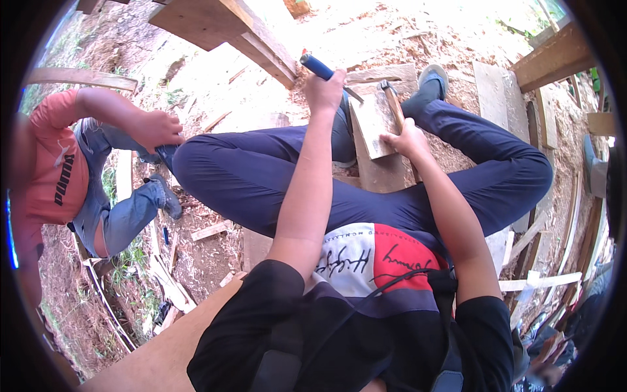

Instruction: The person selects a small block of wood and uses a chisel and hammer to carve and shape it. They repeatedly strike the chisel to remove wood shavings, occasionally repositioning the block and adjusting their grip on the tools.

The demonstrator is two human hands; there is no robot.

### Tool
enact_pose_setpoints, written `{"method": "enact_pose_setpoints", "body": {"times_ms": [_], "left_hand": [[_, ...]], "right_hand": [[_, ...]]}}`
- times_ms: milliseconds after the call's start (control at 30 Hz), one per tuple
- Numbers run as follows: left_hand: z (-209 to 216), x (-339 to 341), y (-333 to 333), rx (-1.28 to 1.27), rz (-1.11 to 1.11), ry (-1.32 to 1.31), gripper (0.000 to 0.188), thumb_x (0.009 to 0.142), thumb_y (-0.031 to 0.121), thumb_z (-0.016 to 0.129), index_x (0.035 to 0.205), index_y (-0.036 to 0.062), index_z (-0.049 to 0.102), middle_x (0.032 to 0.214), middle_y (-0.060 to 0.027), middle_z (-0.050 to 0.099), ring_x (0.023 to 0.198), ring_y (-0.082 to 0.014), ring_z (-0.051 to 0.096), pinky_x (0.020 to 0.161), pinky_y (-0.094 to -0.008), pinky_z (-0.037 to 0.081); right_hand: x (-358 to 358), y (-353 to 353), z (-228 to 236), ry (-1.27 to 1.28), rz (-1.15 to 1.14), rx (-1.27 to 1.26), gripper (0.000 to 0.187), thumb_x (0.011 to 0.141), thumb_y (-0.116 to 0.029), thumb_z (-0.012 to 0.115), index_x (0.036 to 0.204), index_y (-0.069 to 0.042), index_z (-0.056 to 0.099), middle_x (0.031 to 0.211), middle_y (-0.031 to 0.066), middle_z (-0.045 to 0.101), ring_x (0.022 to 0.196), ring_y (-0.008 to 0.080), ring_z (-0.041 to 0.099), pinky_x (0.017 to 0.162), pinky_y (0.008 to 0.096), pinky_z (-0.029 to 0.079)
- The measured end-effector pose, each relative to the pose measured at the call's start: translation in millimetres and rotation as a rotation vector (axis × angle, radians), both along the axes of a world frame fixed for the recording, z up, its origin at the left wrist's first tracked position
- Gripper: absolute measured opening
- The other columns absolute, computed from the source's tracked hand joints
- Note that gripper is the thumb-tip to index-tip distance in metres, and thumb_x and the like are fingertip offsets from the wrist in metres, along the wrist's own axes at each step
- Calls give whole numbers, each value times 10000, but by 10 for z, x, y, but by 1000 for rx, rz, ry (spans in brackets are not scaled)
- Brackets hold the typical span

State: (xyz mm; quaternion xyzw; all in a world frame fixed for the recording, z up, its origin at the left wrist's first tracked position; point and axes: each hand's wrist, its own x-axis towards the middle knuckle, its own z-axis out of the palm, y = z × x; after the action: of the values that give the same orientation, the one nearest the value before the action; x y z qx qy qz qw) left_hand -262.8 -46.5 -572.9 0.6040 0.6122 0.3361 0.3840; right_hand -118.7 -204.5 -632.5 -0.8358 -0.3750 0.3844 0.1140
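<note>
My left hand (324,93) is closed round a blue-handled chisel (317,66). Its metal blade slants down to the right, its tip at the upper part of a pale wooden block (373,124). That block lies between my bent legs, on top of a wider board (379,173). In my right hand (409,140) is a hammer (394,106), gripped by its wooden handle with the metal head up, near the block's far right corner. My right thumb and fingers are close to the block's right edge; whether they touch it I cannot tell.
Close on my left sits a person in an orange shirt (59,166), one hand (160,129) beside my left knee. A wooden beam (228,32) juts in at the far side. Planks (499,98) lie to the right, and wood scraps (171,284) litter the ground at left.
</note>
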Motion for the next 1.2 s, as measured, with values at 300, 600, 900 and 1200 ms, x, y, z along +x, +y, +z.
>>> {"method": "enact_pose_setpoints", "body": {"times_ms": [300, 600, 900, 1200], "left_hand": [[147, 23, -22, -155, -93, -237, 214, 797, 227, 693, 816, 13, 689, 730, -105, 683, 677, -197, 673, 653, -291, 528], [-6, -243, 129, -348, 175, -554, 312, 872, 242, 709, 1007, -15, 592, 918, -120, 644, 755, -225, 679, 608, -311, 573], [533, -102, -33, -54, -96, -372, 286, 836, 204, 750, 909, -46, 631, 832, -108, 667, 737, -155, 682, 576, -219, 551], [148, 46, -29, -21, -135, -71, 226, 827, 193, 747, 824, -16, 659, 709, -78, 655, 607, -95, 616, 525, -212, 499]], "right_hand": [[18, -5, 12, -14, 0, -9, 748, 743, -533, 751, 1176, 1, 457, 1141, 258, 622, 1088, 372, 610, 913, 440, 488], [4, -2, 80, -11, -11, -38, 757, 718, -530, 777, 1182, -15, 472, 1142, 229, 630, 1079, 348, 621, 896, 426, 498], [-7, -5, 45, -12, -6, -23, 779, 709, -549, 776, 1173, 1, 475, 1143, 238, 627, 1082, 352, 619, 890, 429, 500], [61, 15, 48, -9, -3, -42, 783, 717, -512, 777, 1214, 6, 466, 1159, 245, 618, 1106, 360, 606, 924, 438, 484]]}}
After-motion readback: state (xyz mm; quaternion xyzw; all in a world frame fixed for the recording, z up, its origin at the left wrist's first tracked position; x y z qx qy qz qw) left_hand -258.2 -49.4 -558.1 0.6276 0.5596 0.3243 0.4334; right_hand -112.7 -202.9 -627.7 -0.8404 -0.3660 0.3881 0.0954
